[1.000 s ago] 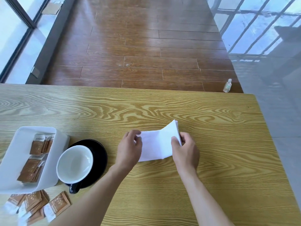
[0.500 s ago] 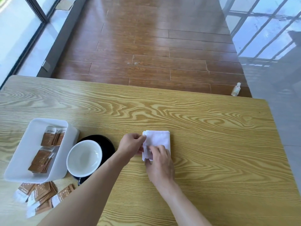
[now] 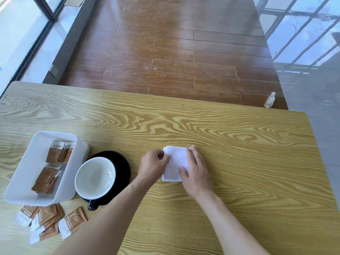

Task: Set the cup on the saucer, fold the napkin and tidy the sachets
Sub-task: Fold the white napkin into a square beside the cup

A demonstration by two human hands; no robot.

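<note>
The fingers of the right hand lie stretched out and flat, palm down, pressing on the right half of the white napkin; nothing is gripped, they only bear down on it. The left hand has its fingertips curled in at the napkin's left edge, thumb and forefinger pinching the layered paper near its far left corner. The napkin itself lies folded into a small rectangle, flat on the yellow wood-grain table, roughly in the middle of it, with stacked edges showing along the left side.

Left of the hands, just beside the left wrist, the white cup sits on the black saucer, its dark handle pointing toward the near edge. Touching the saucer's left side stands a white rectangular tray with two bunches of brown sachets standing inside, one far, one near. On the table just near of the tray, more brown-and-white loose sachets lie scattered and overlapping, close to the left forearm.

Beyond the table's far edge is a brown plank floor, and a small clear bottle lies on it at the right.
</note>
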